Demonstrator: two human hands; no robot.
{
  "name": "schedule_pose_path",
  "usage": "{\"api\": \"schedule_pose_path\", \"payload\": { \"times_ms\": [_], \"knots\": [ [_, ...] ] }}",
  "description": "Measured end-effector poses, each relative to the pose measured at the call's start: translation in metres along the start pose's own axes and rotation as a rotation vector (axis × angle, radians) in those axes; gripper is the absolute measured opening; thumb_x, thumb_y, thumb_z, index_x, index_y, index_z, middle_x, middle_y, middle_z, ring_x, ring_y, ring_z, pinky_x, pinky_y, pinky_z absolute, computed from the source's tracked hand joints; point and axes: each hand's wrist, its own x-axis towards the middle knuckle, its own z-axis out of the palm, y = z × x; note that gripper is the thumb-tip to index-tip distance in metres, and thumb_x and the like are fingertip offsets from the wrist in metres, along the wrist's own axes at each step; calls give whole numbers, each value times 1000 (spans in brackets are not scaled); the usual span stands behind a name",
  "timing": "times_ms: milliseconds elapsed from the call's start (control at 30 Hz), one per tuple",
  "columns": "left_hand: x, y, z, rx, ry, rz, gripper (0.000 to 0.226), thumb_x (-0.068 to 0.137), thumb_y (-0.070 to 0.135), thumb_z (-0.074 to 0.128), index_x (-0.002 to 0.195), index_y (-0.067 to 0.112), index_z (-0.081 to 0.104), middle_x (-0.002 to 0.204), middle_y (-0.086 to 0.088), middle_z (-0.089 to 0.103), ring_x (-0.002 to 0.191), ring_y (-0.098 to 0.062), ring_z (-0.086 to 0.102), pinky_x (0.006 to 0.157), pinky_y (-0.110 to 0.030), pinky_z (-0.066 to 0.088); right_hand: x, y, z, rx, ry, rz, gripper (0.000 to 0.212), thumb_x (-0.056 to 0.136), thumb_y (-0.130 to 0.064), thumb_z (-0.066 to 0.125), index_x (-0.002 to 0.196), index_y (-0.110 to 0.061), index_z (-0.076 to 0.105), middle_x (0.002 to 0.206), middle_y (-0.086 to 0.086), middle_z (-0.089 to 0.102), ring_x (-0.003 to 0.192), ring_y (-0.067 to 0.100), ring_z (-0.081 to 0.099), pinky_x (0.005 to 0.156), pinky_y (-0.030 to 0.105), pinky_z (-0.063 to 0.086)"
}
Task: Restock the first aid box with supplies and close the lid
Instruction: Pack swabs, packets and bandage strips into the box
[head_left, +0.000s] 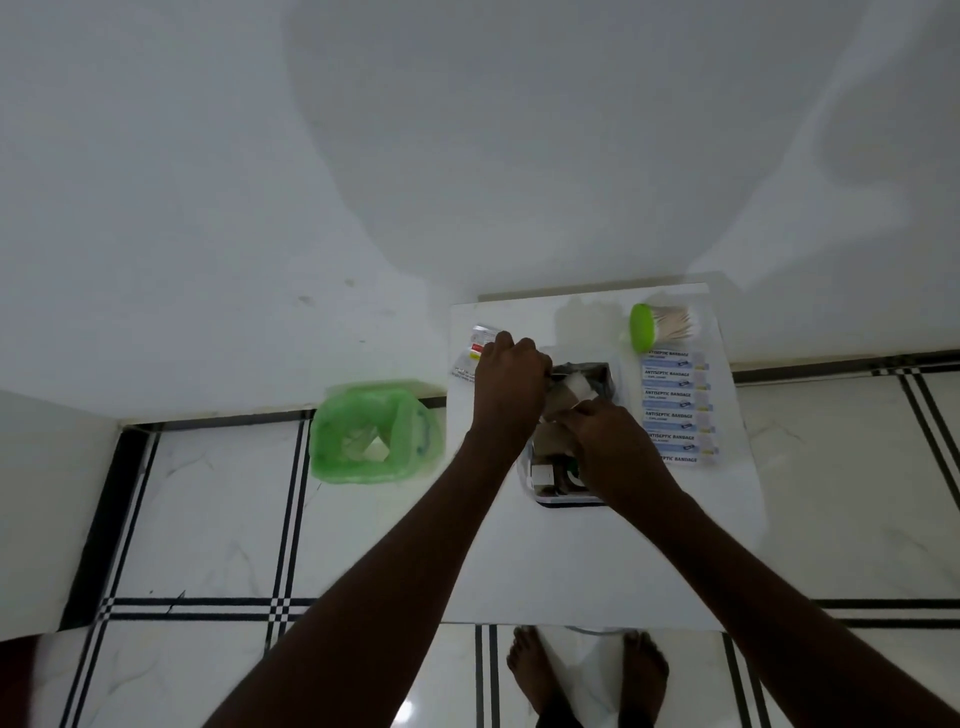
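The first aid box (563, 496) is a clear plastic container lying open on the white table (571, 566), with small packs inside; its lid (605, 376) stands open at the far end. My left hand (511, 387) and my right hand (613, 444) are both over the box, closed on a brown and white packet (569, 397) held between them. A row of several antiseptic bandage strips (678, 405) lies right of the box. Small sachets (475, 351) lie left of the box, partly hidden by my left hand.
A green-lidded holder of wooden sticks (660, 327) lies at the table's far right. A bin lined with a green bag (374, 434) stands on the tiled floor left of the table. A white wall rises behind. My bare feet (587, 670) are at the table's near edge.
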Motion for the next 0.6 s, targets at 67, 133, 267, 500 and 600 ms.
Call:
{"api": "schedule_pose_path", "payload": {
  "times_ms": [67,133,267,500,600],
  "knots": [
    [1,2,-1,13,-18,21,8,66,13,78,66,20,76,59,0,65,68,-24,58,61,-31,46,-1,-1,0,10,17,2,49,63,-6,82,111,-4,69,99,19,74,91,39,69,82,45,56],
    [3,5,-3,31,-55,50,6,67,15,78,66,20,74,57,-1,67,69,-25,58,63,-32,46,0,-1,-1,37,41,-9,48,62,-2,82,108,-3,70,98,20,74,89,40,69,80,46,56],
    [4,9,-3,114,-68,56,8,69,11,73,62,14,70,54,-7,66,70,-28,58,68,-34,46,-1,2,-2,35,75,-20,37,59,2,81,95,-2,73,87,18,74,78,38,70,73,42,57],
    [6,20,-8,222,-144,79,28,92,6,39,97,2,67,99,-15,68,109,-36,50,92,-42,36,-4,4,0,-1,112,-57,41,49,-1,87,88,-3,73,82,14,74,71,35,70,67,39,58],
    [4,23,-14,196,-149,71,23,90,5,46,96,3,67,99,-15,67,108,-35,51,91,-43,37,-4,5,-1,-5,89,-42,42,52,-2,86,91,-3,73,86,15,74,75,35,70,70,38,57]
  ]
}}
